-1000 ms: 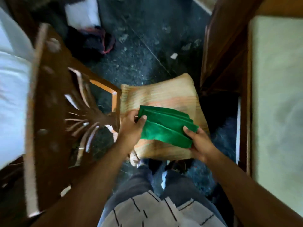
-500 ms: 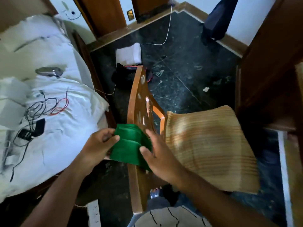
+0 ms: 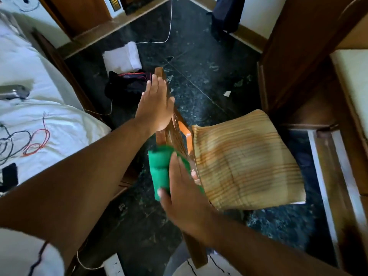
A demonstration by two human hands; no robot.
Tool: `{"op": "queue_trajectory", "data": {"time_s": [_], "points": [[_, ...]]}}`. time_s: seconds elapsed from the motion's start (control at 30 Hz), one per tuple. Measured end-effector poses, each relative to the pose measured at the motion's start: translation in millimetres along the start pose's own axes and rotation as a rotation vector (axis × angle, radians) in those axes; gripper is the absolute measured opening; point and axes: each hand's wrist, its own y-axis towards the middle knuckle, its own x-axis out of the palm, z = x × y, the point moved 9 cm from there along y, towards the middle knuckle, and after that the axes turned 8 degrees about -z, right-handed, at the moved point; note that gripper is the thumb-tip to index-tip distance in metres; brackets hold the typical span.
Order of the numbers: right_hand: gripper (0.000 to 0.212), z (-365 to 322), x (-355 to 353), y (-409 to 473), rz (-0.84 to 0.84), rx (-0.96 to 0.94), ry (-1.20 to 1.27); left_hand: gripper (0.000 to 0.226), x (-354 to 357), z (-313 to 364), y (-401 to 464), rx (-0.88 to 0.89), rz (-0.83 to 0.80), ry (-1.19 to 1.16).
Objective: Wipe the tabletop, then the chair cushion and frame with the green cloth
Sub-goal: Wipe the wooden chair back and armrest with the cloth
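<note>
The wooden chair's backrest (image 3: 180, 126) runs edge-on through the middle of the view, with its striped tan cushion (image 3: 245, 156) to the right. My right hand (image 3: 185, 194) grips the folded green cloth (image 3: 161, 166) and presses it over the backrest's top rail, just left of the cushion. My left hand (image 3: 157, 104) lies flat with straight fingers against the far end of the backrest and holds nothing. The wooden table (image 3: 350, 62) with its pale top stands at the right edge.
A bed (image 3: 39, 108) with white sheets, cables and a phone fills the left. On the dark floor lie a white bundle (image 3: 121, 58), dark clothes (image 3: 127, 84) and a white cable. A door and wall skirting are at the far end.
My left hand let go of the cloth and moved up to the far end of the backrest. My right hand now holds the cloth alone, lower on the rail.
</note>
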Motion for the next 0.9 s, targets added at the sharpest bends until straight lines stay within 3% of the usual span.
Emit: {"op": "queue_trajectory", "data": {"time_s": [0.1, 0.2, 0.4, 0.6, 0.7, 0.77, 0.9], "points": [[0.093, 18, 30, -56, -0.164, -0.023, -0.032, 0.070, 1, 3, 0, -0.026, 0.026, 0.031], [0.092, 21, 31, -50, -0.215, -0.058, 0.027, 0.072, 2, 7, -3, -0.035, 0.027, 0.074], [0.067, 25, -3, 40, -0.129, -0.084, 0.582, 0.072, 1, 7, -2, -0.030, 0.020, 0.060], [0.082, 55, 49, -57, -0.302, -0.292, 0.578, 0.071, 1, 6, 1, 0.000, 0.040, 0.018], [0.085, 61, 53, -78, -0.245, -0.464, 0.548, 0.070, 2, 5, -1, 0.000, 0.065, 0.011], [0.074, 54, 45, -46, -0.212, -0.527, 0.556, 0.070, 0, 7, -2, 0.007, 0.074, 0.017], [0.074, 54, 20, 66, -0.170, -0.355, 0.556, 0.068, 0, 7, -3, -0.012, 0.060, 0.029]]}}
